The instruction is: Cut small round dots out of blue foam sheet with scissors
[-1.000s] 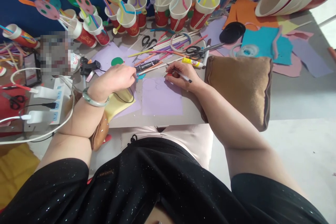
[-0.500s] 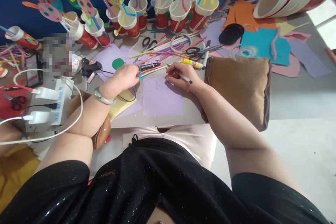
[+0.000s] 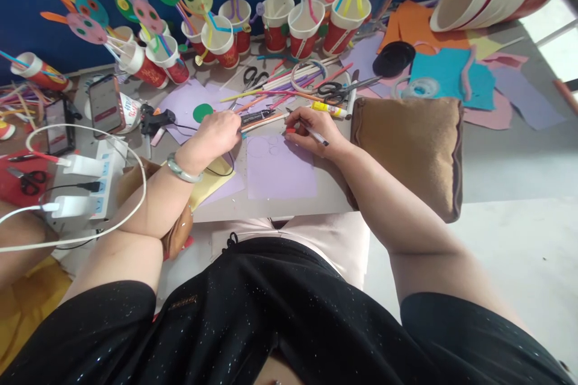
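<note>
My right hand [image 3: 313, 131] is closed around a slim pen [image 3: 318, 135], its dark end sticking out toward the wrist. Something small and red [image 3: 291, 130] shows at its fingertips. Below the fingers lies a square of light purple paper [image 3: 280, 174] with several circles drawn along its top edge. My left hand [image 3: 221, 133] is to the left of the paper with its fingers curled; what they hold, if anything, is hidden. Close to those fingers lies a black marker [image 3: 257, 116]. A green paper circle [image 3: 203, 112] rests on purple paper behind the left hand.
Red-and-white paper cups [image 3: 221, 42] with colourful puppet heads line the back. Scissors [image 3: 334, 91], a yellow glue stick [image 3: 329, 109] and pipe cleaners lie behind my hands. A brown cushion [image 3: 406, 153] sits right. A glue gun [image 3: 156, 120], power strip [image 3: 105, 174] and looping cables occupy the left.
The view has shifted slightly. My left hand has edged a little right and down, next to the marker. My right hand keeps its grip on the pen in nearly the same place.
</note>
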The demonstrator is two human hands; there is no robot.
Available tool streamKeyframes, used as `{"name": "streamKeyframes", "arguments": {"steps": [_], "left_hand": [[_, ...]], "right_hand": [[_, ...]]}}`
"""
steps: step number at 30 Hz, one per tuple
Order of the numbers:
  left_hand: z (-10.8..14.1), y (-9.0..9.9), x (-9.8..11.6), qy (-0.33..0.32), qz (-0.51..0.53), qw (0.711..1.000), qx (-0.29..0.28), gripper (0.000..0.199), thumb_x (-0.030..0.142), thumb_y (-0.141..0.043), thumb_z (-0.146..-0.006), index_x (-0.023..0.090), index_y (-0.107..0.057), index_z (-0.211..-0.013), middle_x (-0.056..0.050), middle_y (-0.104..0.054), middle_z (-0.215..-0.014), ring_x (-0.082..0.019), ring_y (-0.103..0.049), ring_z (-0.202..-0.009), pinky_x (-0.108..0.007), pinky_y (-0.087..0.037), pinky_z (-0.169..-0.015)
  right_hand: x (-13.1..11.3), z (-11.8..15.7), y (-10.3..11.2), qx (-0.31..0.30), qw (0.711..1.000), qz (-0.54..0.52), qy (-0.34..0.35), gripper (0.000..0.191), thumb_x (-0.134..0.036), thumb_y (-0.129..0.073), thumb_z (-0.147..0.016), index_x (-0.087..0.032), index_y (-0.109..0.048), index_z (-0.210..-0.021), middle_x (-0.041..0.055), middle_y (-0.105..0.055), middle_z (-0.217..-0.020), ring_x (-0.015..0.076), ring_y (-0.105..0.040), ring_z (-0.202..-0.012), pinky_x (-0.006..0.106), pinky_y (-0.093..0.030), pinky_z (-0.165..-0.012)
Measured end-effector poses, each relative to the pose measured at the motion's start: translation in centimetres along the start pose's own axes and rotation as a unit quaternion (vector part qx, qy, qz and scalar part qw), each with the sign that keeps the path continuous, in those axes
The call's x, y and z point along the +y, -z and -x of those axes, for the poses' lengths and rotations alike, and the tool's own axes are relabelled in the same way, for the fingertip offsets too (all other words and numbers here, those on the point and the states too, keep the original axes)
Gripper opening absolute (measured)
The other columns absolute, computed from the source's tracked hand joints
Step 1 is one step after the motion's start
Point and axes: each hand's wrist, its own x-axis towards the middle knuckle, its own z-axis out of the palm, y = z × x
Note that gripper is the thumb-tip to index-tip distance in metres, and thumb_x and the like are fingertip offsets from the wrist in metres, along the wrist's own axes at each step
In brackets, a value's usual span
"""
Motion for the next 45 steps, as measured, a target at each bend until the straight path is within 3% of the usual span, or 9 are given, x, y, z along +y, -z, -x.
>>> {"name": "streamKeyframes", "arguments": {"steps": [9, 11, 14, 17, 23, 26, 31, 37, 45], "left_hand": [[-0.2, 1.0, -1.1, 0.040, 0.179, 0.982, 0.048, 0.011, 0.023, -0.067, -0.083, 0.018, -0.075, -0.087, -0.011, -0.078, -0.091, -0.028, -0.072, -0.095, -0.038, -0.055, -0.086], [-0.1, 1.5, -1.1, 0.034, 0.339, 0.939, 0.052, 0.005, 0.023, -0.071, -0.080, 0.019, -0.068, -0.079, -0.006, -0.075, -0.079, -0.019, -0.067, -0.077, -0.031, -0.052, -0.073], [0.3, 1.9, -0.5, 0.021, 0.579, 0.815, -0.018, 0.011, 0.022, -0.073, -0.081, 0.018, -0.063, -0.080, -0.005, -0.074, -0.077, -0.008, -0.052, -0.054, -0.024, -0.039, -0.055], [0.6, 2.1, 0.2, 0.025, 0.683, 0.727, -0.072, 0.014, 0.018, -0.076, -0.080, 0.016, -0.062, -0.080, -0.006, -0.075, -0.076, -0.003, -0.044, -0.047, -0.021, -0.032, -0.049], [0.4, 1.7, 0.7, 0.049, 0.744, 0.660, -0.096, 0.009, 0.019, -0.070, -0.083, 0.016, -0.063, -0.087, -0.007, -0.078, -0.082, -0.004, -0.048, -0.048, -0.020, -0.024, -0.045], [0.0, 1.5, 0.9, 0.067, 0.779, 0.622, -0.029, 0.009, 0.025, -0.063, -0.086, 0.018, -0.059, -0.091, -0.007, -0.081, -0.095, -0.002, -0.043, -0.048, -0.020, -0.023, -0.045], [0.0, 1.2, 1.8, 0.083, 0.748, 0.653, 0.081, 0.012, 0.033, -0.055, -0.087, 0.023, -0.049, -0.088, -0.002, -0.081, -0.101, -0.004, -0.046, -0.050, -0.021, -0.028, -0.046], [1.3, -0.1, 4.2, 0.006, 0.736, 0.674, -0.053, 0.015, 0.023, -0.069, -0.078, 0.018, -0.057, -0.086, -0.001, -0.075, -0.074, -0.004, -0.048, -0.043, -0.017, -0.031, -0.043], [1.5, 0.2, 5.0, 0.007, 0.699, 0.709, -0.090, 0.014, 0.008, -0.063, -0.088, 0.017, -0.060, -0.078, 0.002, -0.071, -0.063, -0.005, -0.048, -0.043, -0.016, -0.036, -0.042]], "right_hand": [[0.0, 0.2, 0.1, 0.027, 0.999, 0.019, -0.009, 0.020, -0.031, -0.072, -0.080, -0.023, -0.070, -0.098, 0.0029, -0.074, -0.086, 0.0195, -0.064, -0.071, 0.035, -0.050, -0.070], [-0.1, 0.3, 0.2, 0.023, 1.000, 0.018, -0.005, 0.020, -0.031, -0.072, -0.079, -0.023, -0.069, -0.098, 0.0031, -0.074, -0.085, 0.0196, -0.062, -0.071, 0.035, -0.049, -0.069], [0.0, 0.2, 0.3, 0.012, 1.000, 0.019, 0.006, 0.022, -0.030, -0.072, -0.079, -0.023, -0.069, -0.099, 0.0039, -0.074, -0.087, 0.0200, -0.062, -0.073, 0.034, -0.049, -0.070], [0.1, 0.2, 0.3, 0.013, 0.999, 0.019, 0.028, 0.024, -0.032, -0.073, -0.079, -0.022, -0.068, -0.100, 0.0058, -0.075, -0.094, 0.0214, -0.065, -0.078, 0.036, -0.051, -0.073], [-0.9, 0.4, 0.1, 0.077, 0.996, 0.026, 0.026, 0.023, -0.045, -0.073, -0.090, -0.025, -0.069, -0.100, 0.0088, -0.076, -0.101, 0.0268, -0.070, -0.091, 0.042, -0.056, -0.085], [-1.5, 0.5, -0.2, 0.093, 0.995, -0.019, 0.000, 0.035, -0.058, -0.061, -0.101, -0.025, -0.069, -0.108, 0.0096, -0.077, -0.100, 0.0245, -0.070, -0.086, 0.041, -0.058, -0.082], [-1.7, 0.6, -0.6, 0.086, 0.994, -0.060, -0.039, 0.052, -0.070, -0.048, -0.105, -0.023, -0.067, -0.116, 0.0067, -0.077, -0.089, 0.0169, -0.067, -0.068, 0.035, -0.058, -0.071], [-1.9, 1.0, -0.6, 0.065, 0.996, -0.030, 0.058, 0.051, -0.071, -0.069, -0.096, -0.022, -0.067, -0.112, 0.0043, -0.077, -0.090, 0.0130, -0.062, -0.065, 0.029, -0.055, -0.067], [-2.8, 1.5, -0.7, 0.000, 0.995, -0.031, 0.100, 0.044, -0.059, -0.074, -0.096, -0.018, -0.067, -0.112, 0.0052, -0.077, -0.095, 0.0110, -0.060, -0.065, 0.026, -0.050, -0.065]]}}
